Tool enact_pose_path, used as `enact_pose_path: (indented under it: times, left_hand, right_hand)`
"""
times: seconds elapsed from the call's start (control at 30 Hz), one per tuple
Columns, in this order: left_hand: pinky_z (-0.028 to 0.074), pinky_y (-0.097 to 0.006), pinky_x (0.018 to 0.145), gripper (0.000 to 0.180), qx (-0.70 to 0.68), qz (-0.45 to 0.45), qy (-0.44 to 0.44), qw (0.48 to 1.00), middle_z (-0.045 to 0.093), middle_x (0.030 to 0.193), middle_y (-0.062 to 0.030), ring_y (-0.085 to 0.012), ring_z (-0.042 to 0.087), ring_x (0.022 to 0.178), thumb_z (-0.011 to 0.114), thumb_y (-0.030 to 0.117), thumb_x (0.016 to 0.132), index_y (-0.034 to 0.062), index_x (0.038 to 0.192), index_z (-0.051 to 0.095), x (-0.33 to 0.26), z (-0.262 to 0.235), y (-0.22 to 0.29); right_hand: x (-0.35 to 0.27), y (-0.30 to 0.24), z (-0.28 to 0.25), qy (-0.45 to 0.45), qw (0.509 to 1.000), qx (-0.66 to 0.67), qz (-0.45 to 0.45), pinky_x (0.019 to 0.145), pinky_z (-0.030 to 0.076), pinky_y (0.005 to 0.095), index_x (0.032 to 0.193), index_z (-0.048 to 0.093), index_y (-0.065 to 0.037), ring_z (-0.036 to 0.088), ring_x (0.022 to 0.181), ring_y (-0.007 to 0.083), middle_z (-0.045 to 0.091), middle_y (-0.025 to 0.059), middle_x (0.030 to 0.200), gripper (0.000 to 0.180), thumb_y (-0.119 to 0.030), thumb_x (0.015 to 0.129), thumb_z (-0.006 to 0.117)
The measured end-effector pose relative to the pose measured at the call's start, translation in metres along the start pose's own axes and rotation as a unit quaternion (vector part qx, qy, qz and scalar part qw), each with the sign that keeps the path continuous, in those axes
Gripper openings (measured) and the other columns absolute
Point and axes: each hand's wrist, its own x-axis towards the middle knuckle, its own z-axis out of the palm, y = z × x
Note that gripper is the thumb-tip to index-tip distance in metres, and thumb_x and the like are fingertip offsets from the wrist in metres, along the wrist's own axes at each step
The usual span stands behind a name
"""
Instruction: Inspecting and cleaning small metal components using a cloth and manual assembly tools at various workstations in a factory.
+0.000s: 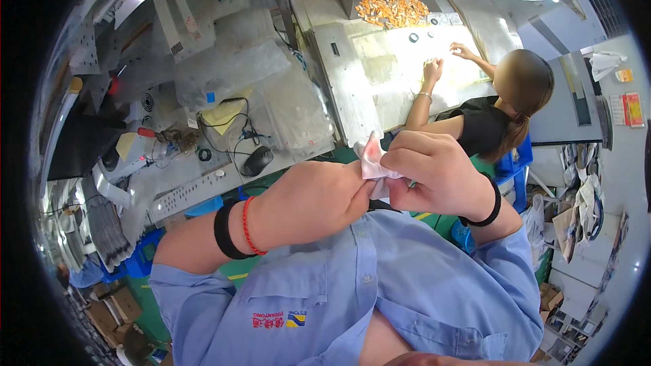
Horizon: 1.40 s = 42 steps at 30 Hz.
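In front of my chest, both hands meet at a small crumpled white tissue (pixel 371 164) with a pinkish patch on it. My right hand (pixel 434 173) pinches it between thumb and fingers. Curled up against the tissue's other side is my left hand (pixel 312 196), its thumb and forefinger pressed to the white folds. The tips of the left fingers are partly covered by the tissue, so exactly how they grip is hard to see. Black bands circle both of my forearms, and a red cord sits by the left wrist.
At left, a workbench carries clear plastic bags (pixel 237 61), a black computer mouse (pixel 258 160) and loose cables. Far right, a co-worker (pixel 502 102) sits at a lit table, near a pile of orange-and-white small parts (pixel 392 8). Blue bins (pixel 515 163) stand beyond my right arm.
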Motion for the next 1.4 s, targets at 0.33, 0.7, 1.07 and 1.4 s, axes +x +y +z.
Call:
enact_pose_path:
  times: [0.33,0.7,1.07,1.4]
  left_hand:
    - [0.046,-0.04,0.047,0.018,-0.02,-0.011,-0.023,0.999,0.055,0.06,-0.0142,-0.0309,0.058,0.053,0.048,0.017,0.09,-0.0004,0.094,0.053,0.001,0.001,-0.01]
    - [0.048,-0.043,0.055,0.017,-0.049,-0.013,-0.078,0.996,0.058,0.065,-0.0163,-0.035,0.059,0.06,0.048,0.017,0.089,0.0015,0.084,0.055,0.002,0.005,-0.018]
    - [0.045,-0.045,0.064,0.019,-0.214,-0.047,-0.159,0.963,0.058,0.074,-0.0198,-0.0386,0.058,0.069,0.044,0.014,0.089,-0.0013,0.083,0.054,0.005,0.004,-0.017]
    - [0.042,-0.036,0.066,0.022,-0.41,-0.065,-0.269,0.869,0.053,0.073,-0.0112,-0.0218,0.049,0.068,0.039,0.015,0.094,-0.0015,0.086,0.051,0.002,0.008,-0.02]
  right_hand:
    - [-0.005,0.015,0.018,0.0,0.998,0.052,0.018,0.047,0.046,0.033,0.092,0.068,-0.009,0.057,0.053,0.0217,0.056,0.0049,0.068,0.031,-0.001,0.063,0.062]
    - [-0.007,0.026,0.029,-0.067,0.963,0.248,0.083,0.049,0.04,0.0349,0.074,0.06,-0.001,0.048,0.051,0.0269,0.048,0.0109,0.059,0.009,-0.003,0.066,0.062]
    - [-0.017,0.02,0.036,-0.055,0.96,0.263,0.082,0.047,0.04,0.0348,0.073,0.059,-0.001,0.047,0.05,0.0268,0.047,0.01,0.06,0.009,-0.001,0.065,0.059]
    - [-0.023,0.017,0.036,-0.06,0.957,0.284,0.027,0.047,0.041,0.0351,0.068,0.053,-0.003,0.047,0.053,0.0284,0.048,0.009,0.061,0.007,0.0,0.063,0.058]
